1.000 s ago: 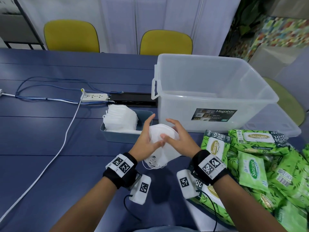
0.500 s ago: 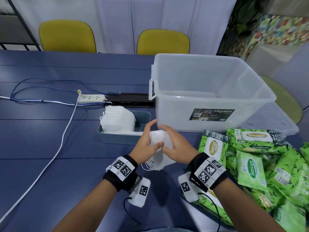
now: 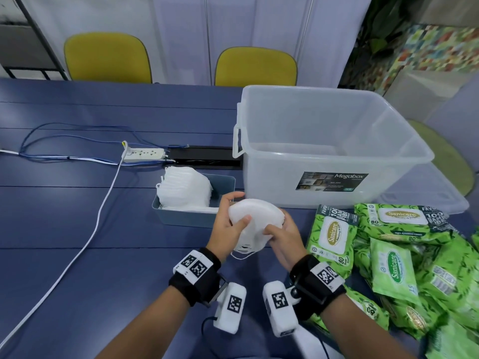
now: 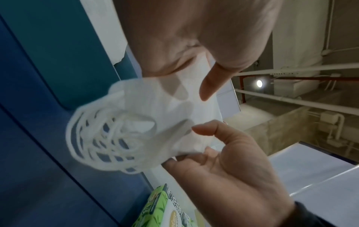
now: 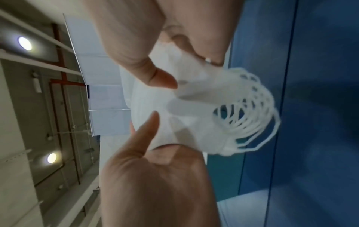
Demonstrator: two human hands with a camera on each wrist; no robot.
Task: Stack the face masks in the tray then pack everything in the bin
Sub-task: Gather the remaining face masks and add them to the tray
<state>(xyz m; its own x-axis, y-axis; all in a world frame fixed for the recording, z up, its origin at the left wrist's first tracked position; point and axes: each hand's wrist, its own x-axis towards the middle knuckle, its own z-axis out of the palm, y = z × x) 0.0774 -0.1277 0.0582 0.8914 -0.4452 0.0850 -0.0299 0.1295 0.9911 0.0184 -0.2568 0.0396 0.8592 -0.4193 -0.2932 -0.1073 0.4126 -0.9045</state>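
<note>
Both hands hold a bundle of white face masks [image 3: 255,221] just above the table, at the front right corner of the blue-grey tray [image 3: 181,218]. My left hand [image 3: 238,208] grips its left side, thumb on top. My right hand [image 3: 276,224] pinches the right side. Ear loops [image 3: 242,251] dangle from the bundle's near end. A taller stack of masks [image 3: 185,189] fills the tray's left part. The left wrist view shows the bundle [image 4: 174,122] and its loops [image 4: 108,138] between the two hands, as does the right wrist view [image 5: 174,122]. The clear bin [image 3: 324,151] stands empty behind.
Several green wet-wipe packs [image 3: 394,255] lie piled at the right, close to my right forearm. The bin's lid [image 3: 427,198] lies beside the bin. A power strip [image 3: 143,154] and its cables [image 3: 85,229] run across the table's left side. Two yellow chairs [image 3: 255,66] stand behind.
Both hands have turned the mask bundle so that its rounded edge now faces up and away, and have brought it slightly closer to the tray. The grips have stayed on it.
</note>
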